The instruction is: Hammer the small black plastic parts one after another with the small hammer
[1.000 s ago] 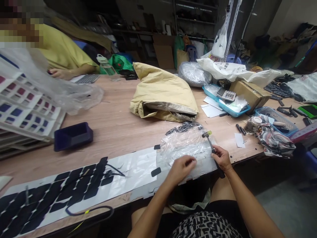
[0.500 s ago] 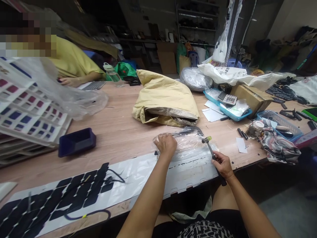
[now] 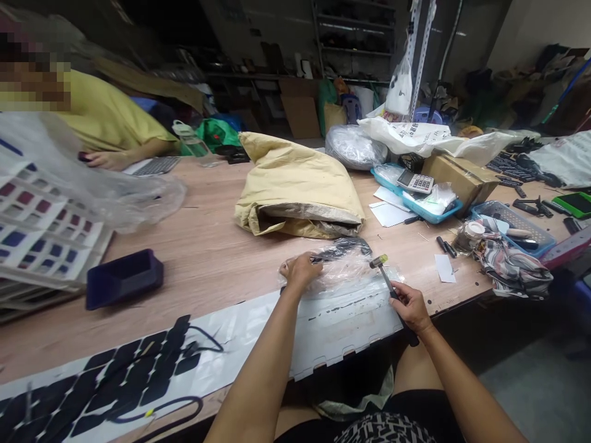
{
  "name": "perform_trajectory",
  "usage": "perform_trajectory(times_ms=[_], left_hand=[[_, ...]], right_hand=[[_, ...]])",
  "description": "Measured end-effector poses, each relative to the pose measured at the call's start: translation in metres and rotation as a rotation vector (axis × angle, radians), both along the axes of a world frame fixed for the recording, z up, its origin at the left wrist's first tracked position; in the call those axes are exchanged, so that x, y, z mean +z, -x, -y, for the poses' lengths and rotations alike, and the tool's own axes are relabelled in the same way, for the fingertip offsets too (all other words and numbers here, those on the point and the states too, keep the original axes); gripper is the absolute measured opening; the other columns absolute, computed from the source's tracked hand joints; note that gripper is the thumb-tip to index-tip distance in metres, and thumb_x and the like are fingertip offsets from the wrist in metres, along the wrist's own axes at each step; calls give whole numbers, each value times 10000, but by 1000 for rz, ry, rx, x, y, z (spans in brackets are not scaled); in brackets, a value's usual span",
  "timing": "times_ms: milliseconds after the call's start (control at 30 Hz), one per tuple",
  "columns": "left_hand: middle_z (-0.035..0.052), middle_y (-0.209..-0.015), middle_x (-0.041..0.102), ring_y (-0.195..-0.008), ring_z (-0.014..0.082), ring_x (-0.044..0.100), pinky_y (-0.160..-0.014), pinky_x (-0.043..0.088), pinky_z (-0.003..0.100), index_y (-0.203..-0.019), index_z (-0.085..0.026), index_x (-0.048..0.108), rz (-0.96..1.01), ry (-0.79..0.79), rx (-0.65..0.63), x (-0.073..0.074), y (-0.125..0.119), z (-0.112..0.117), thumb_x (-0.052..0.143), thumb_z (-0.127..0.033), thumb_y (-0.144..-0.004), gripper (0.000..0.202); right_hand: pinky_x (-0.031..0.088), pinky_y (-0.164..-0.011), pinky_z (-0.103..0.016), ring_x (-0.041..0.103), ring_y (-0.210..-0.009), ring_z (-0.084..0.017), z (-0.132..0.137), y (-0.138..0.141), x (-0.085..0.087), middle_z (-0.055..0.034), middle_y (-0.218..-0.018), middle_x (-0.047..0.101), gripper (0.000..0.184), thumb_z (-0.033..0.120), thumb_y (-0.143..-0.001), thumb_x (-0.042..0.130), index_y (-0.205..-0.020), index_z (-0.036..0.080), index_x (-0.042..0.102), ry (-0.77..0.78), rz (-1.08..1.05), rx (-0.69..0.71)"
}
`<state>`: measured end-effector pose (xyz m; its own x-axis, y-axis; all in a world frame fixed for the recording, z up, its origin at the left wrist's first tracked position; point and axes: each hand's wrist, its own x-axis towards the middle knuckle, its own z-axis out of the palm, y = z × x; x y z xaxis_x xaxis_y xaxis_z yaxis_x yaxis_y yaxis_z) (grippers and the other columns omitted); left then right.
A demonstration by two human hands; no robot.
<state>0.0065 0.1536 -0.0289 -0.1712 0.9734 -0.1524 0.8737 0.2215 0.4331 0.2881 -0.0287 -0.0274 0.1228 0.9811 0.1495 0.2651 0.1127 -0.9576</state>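
Observation:
My right hand (image 3: 410, 307) is wrapped around the dark handle of a small hammer (image 3: 384, 271). The hammer's head, with a yellow-green face, points up and away from me. My left hand (image 3: 302, 272) rests at the left end of a clear plastic bag (image 3: 339, 271), fingers curled and pressed together near a dark bit. What they pinch is too small to make out. Dark pieces (image 3: 348, 247) show in the far part of the bag. Beneath both lies a worn white board (image 3: 346, 326) along the table's front edge.
Black panels (image 3: 133, 363) with cables lie on a white sheet at left. Beyond are a dark blue tray (image 3: 124, 280), a white crate (image 3: 41, 234) and a yellow sack (image 3: 300, 178). Blue baskets (image 3: 434, 215) and a cardboard box (image 3: 462, 175) stand right. A person in yellow (image 3: 115, 117) sits across.
The view has turned slightly, shifting most things left. My left hand has changed its finger pose at the bag, with a dark bit showing by the fingertips. My right hand keeps the hammer.

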Motion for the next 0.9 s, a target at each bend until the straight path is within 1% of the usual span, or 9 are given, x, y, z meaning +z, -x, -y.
perform_trajectory(times_ms=[100, 167, 267, 367, 467, 533, 633, 800, 900], left_hand=[[42, -900, 722, -1125, 352, 560, -1027, 243, 501, -1016, -291, 696, 31, -88, -11, -1, 1, 9, 618, -373, -719, 318], [45, -908, 719, -1119, 332, 566, -1048, 220, 497, -1012, -261, 668, 48, -164, -9, 0, 0, 13, 592, -431, -770, 306], [46, -909, 711, -1088, 292, 582, -1050, 220, 475, -986, -240, 626, 51, -227, -4, 1, -4, 18, 553, -413, -817, 253], [31, -889, 703, -1067, 282, 587, -1030, 233, 462, -966, -257, 621, 30, -212, -26, 1, -5, 19, 584, -338, -770, 216], [18, -858, 702, -1069, 285, 585, -1017, 241, 455, -1014, -275, 632, 30, -175, -56, -1, -5, 18, 603, -285, -712, 303], [31, -871, 709, -1087, 295, 578, -1011, 246, 456, -1049, -277, 655, 23, -161, -57, -2, -4, 18, 587, -271, -708, 348], [71, -954, 721, -1116, 328, 560, -998, 259, 468, -1003, -271, 716, -10, -125, -46, -1, -6, 19, 580, -284, -706, 327], [98, -1003, 725, -1101, 352, 564, -971, 307, 470, -906, -256, 760, -28, -102, -4, 9, -11, 23, 605, -406, -716, 287], [100, -978, 734, -1045, 321, 595, -895, 380, 402, -873, -224, 762, -39, -89, -34, 20, -11, 25, 588, -397, -741, 279]], right_hand=[[453, -545, -232, 552, -603, -132, 0, 0, -1, -6, -732, 631, 426, 238, -760, 648, -1169, 129, 702, 4, 0, 1], [455, -541, -230, 554, -600, -131, 0, 0, -2, -5, -729, 633, 426, 238, -761, 648, -1170, 129, 702, 4, 1, 0], [463, -540, -230, 557, -598, -131, 0, 0, -2, -8, -729, 639, 427, 229, -757, 651, -1168, 125, 703, -7, 9, -4], [465, -542, -232, 557, -596, -131, 0, 0, -1, -12, -736, 644, 424, 222, -752, 650, -1160, 121, 707, -13, 27, -6], [459, -540, -233, 551, -591, -130, 0, 0, 1, -11, -736, 641, 425, 230, -754, 647, -1161, 124, 707, -8, 34, -8], [451, -530, -231, 540, -577, -125, 0, 0, 1, -5, -726, 633, 428, 234, -755, 647, -1165, 127, 706, -5, 38, -10], [446, -515, -226, 526, -561, -120, 0, 0, 2, -1, -711, 624, 423, 233, -757, 644, -1161, 130, 710, -7, 47, -10], [486, -535, -230, 568, -595, -140, 0, 1, 0, -13, -729, 654, 414, 232, -754, 652, -1154, 153, 723, -29, 49, -25], [494, -534, -229, 573, -597, -141, -1, 0, -2, -14, -728, 661, 417, 225, -751, 658, -1158, 157, 723, -34, 49, -29]])
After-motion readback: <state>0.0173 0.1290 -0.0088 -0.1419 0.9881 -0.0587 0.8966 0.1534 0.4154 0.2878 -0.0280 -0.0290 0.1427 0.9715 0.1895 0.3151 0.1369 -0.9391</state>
